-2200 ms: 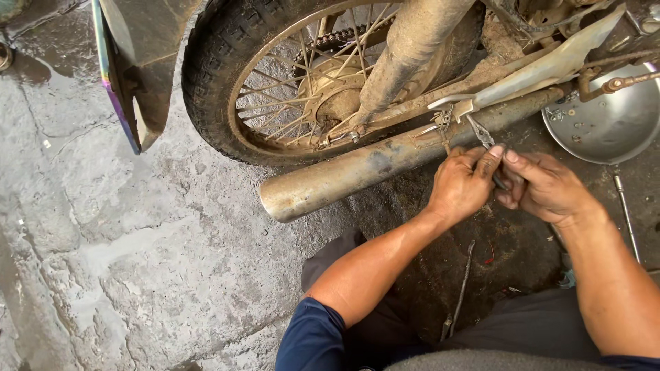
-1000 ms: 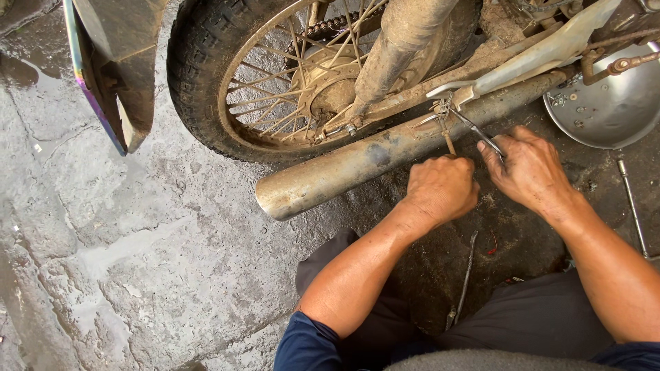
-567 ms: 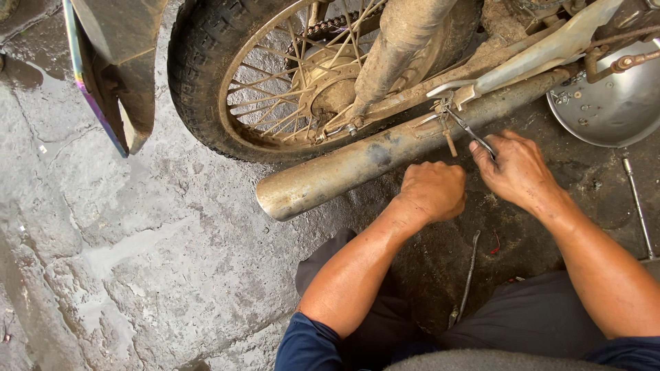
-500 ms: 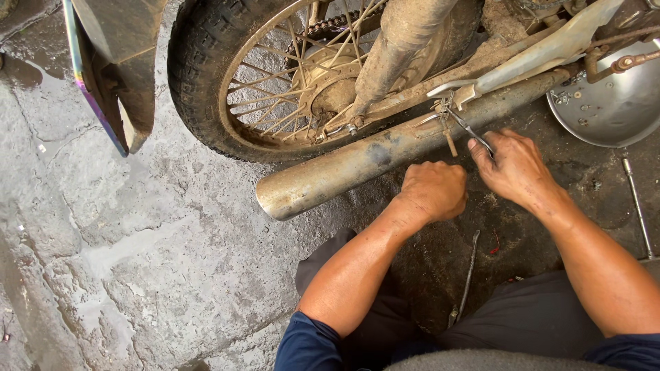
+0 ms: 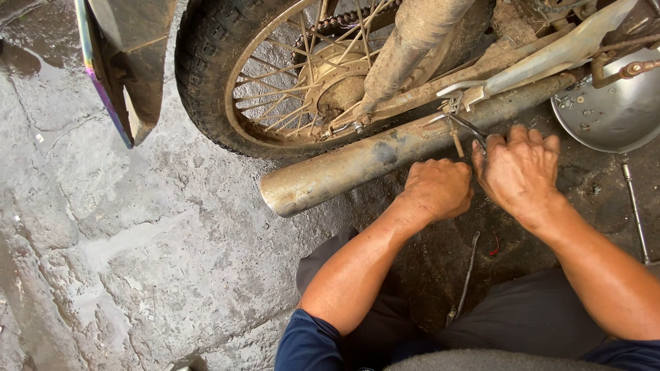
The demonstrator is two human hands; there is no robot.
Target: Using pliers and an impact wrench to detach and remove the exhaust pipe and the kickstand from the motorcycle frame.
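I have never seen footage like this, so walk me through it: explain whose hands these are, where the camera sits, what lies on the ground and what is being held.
The picture comes from a camera worn on a person's head, looking down at their own two bare hands. They crouch on wet, cracked concrete ground beside the muddy rear wheel of a motorcycle. A long metal exhaust pipe runs under the wheel. The right hand holds a thin metal tool, seemingly pliers, at a small fitting just above the pipe. The left hand is closed in a fist next to the pipe; what its grip encloses is hidden. A metal bowl with small parts sits to the right, and a slim rod-like tool lies near it.
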